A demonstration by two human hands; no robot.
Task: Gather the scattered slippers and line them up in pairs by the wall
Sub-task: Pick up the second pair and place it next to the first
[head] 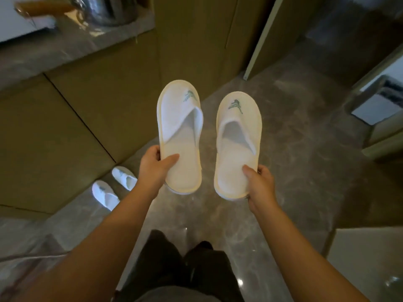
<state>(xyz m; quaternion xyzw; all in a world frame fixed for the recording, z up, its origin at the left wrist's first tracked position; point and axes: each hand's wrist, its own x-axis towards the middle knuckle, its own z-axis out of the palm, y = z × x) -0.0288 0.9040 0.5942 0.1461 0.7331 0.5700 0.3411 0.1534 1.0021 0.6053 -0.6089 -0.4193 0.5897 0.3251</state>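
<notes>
I hold two white slippers with a green emblem on the toe, one in each hand, above the floor with their toes pointing away from me. My left hand (155, 165) grips the heel of the left slipper (180, 118), thumb on the insole. My right hand (258, 180) grips the heel of the right slipper (237, 125) the same way. Another pair stands on the floor at the left, side by side against the olive cabinet front: one slipper (124, 177) and its mate (104, 194).
Olive cabinet panels (65, 131) run along the left and back. A grey stone counter (65, 40) above them carries a metal pot (109, 9). The glossy marble floor (294, 149) stretches ahead. A doorway with a metal frame (379, 94) lies at the right. My dark trousers (185, 269) show below.
</notes>
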